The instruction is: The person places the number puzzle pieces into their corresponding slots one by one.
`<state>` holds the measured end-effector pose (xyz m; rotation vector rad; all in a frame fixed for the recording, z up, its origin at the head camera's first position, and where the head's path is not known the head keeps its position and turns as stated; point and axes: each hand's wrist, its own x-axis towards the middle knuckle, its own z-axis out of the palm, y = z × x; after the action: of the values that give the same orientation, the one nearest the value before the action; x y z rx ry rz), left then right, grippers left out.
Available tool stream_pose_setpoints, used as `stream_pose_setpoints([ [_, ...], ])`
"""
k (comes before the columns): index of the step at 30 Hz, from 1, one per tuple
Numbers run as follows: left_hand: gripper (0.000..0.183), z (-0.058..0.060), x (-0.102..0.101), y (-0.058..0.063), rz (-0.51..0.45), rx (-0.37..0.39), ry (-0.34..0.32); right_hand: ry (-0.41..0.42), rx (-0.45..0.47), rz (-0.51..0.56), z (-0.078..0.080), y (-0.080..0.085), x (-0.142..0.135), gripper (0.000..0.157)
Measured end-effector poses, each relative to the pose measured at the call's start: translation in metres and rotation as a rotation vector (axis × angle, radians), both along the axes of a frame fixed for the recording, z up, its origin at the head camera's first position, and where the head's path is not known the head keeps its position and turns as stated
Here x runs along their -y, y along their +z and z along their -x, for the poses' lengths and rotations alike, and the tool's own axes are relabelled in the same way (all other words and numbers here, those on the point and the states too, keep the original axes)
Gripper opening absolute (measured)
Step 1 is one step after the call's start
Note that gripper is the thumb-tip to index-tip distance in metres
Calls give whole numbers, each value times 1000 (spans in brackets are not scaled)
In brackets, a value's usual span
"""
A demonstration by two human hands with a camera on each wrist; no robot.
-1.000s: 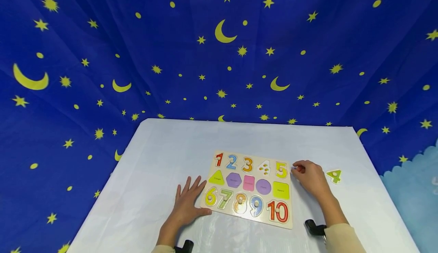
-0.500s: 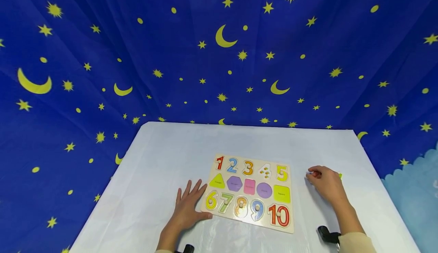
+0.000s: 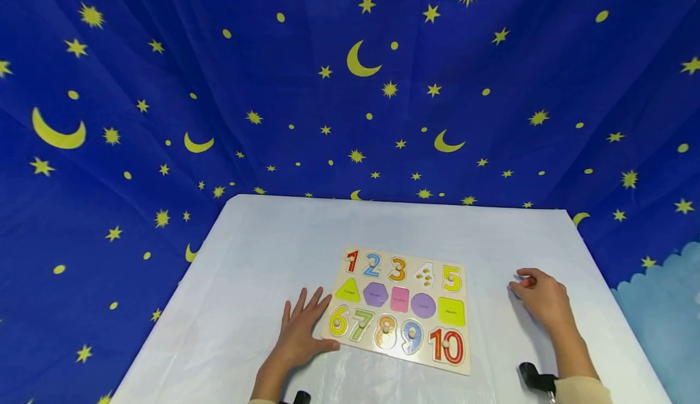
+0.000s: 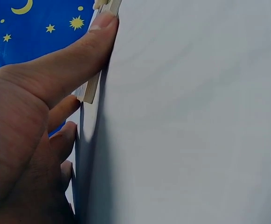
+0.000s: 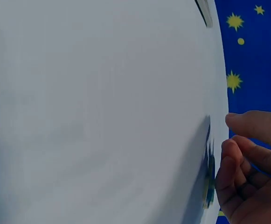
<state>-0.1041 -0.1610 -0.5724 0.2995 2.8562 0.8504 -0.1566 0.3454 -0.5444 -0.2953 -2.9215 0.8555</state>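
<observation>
A wooden number puzzle board [image 3: 396,352] lies on the white table, pegged number pieces in it and coloured shapes along its middle row. Its 4 recess [image 3: 425,275] shows a white hollow with small printed pictures. My left hand [image 3: 301,337] rests at the board's near left corner, fingers straight and spread, the thumb [image 4: 86,51] against the board's edge. Right of the board, my right hand [image 3: 544,304] hovers with loosely bent fingers, holding nothing. Beside those fingers, the right wrist view shows the green 4 piece [image 5: 211,182] edge-on; in the head view the hand hides it.
The white table [image 3: 284,234] stretches around the board on every side. A blue cloth [image 3: 306,88] with yellow moons and stars hangs behind it. Black wrist mounts [image 3: 536,380] sit at both wrists.
My right hand has moved right, from beside the board's 5 to over the 4 piece, which it now covers in the head view. The left hand stays at the corner.
</observation>
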Motion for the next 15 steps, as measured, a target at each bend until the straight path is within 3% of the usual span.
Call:
stream_pose_setpoints([
  [15, 104, -1, 1, -2, 8, -12, -7, -154, 15, 2, -8, -1, -19, 38],
])
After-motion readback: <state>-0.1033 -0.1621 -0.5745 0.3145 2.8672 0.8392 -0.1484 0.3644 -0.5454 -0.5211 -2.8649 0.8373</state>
